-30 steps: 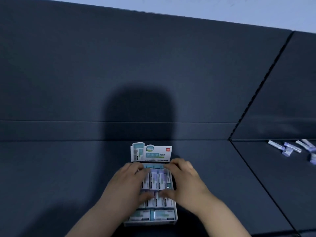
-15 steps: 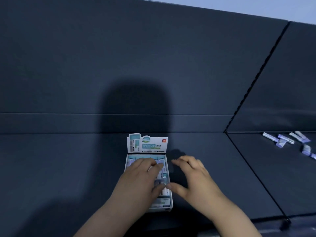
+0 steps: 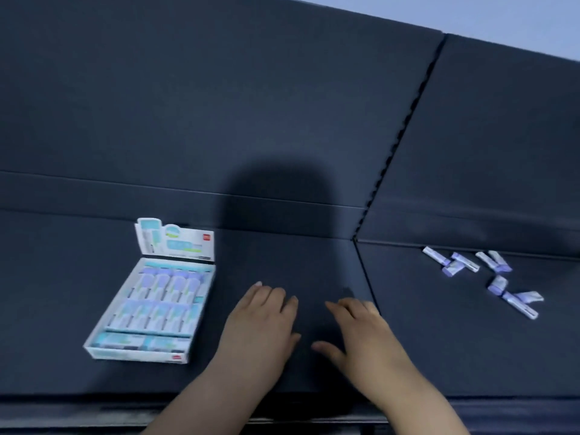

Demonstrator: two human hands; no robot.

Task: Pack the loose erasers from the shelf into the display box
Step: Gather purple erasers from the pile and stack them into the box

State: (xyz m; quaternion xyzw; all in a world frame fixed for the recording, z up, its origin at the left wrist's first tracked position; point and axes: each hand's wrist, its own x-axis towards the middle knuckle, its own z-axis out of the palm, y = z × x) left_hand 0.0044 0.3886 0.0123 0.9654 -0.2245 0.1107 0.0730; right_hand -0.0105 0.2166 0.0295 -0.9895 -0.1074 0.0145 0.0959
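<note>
Both hands are off the box since half a second ago, and the view has swung right, so the display box now sits at 9 o'clock of the hands.

- Left hand: fingers straight and loosely spread, holding nothing, over bare shelf.
- Right hand: likewise spread and empty, just beside the left at 3 o'clock. Cannot tell whether either palm touches the shelf.
- Box: header card upright at the back. Packed erasers fill two rows standing on end, with a flat row along the front wall. Blur hides any free slot.
- Loose erasers: a scattered handful on the next shelf panel, at 2 o'clock of the right hand, well apart from the box.

Judgement: packing is largely done, but that scattered group remains. Next fetch probably falls to the right hand.
</note>
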